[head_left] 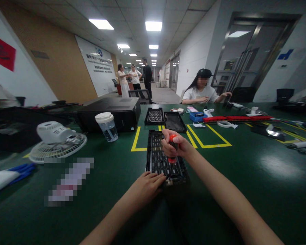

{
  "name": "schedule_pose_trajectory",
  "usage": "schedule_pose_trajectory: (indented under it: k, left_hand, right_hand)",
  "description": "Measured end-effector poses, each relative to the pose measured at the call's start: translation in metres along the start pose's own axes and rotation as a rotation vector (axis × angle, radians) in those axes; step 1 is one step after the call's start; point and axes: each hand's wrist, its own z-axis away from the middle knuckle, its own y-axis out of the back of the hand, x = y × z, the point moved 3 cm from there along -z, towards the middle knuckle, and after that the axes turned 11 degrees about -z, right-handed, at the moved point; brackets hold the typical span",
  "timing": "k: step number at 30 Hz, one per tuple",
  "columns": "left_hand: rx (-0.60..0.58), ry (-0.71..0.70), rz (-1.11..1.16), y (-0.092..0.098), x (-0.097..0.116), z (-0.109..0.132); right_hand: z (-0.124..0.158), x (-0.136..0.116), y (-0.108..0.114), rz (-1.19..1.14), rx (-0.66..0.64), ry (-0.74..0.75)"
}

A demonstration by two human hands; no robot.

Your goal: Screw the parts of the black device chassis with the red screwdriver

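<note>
A long black case [147, 154] with rows of dark cells lies on the green table in front of me. My right hand [177, 144] is wrapped round the red and black handle of a screwdriver [172, 160]. The screwdriver stands nearly upright, its shaft pointing down at the near end of the case; whether the tip touches anything is too small to tell. My left hand [149, 183] lies with its fingers stretched out over the near left edge of the case and holds nothing.
Beyond the case are a smaller black tray with cells [154, 116] and a black lid [174, 122]. A lidded water bottle [107, 127], a white fan [57, 139] and a large black box [112, 112] stand left. A blue tray [197, 116] sits right, before a seated person [204, 92].
</note>
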Motion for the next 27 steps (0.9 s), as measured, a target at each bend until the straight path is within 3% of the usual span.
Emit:
schedule_pose_trajectory:
  k: [27]
  left_hand:
    - [0.031,-0.008,0.002,0.002,0.001,0.000]
  right_hand:
    - [0.005,-0.002,-0.015,0.158,0.221,0.118]
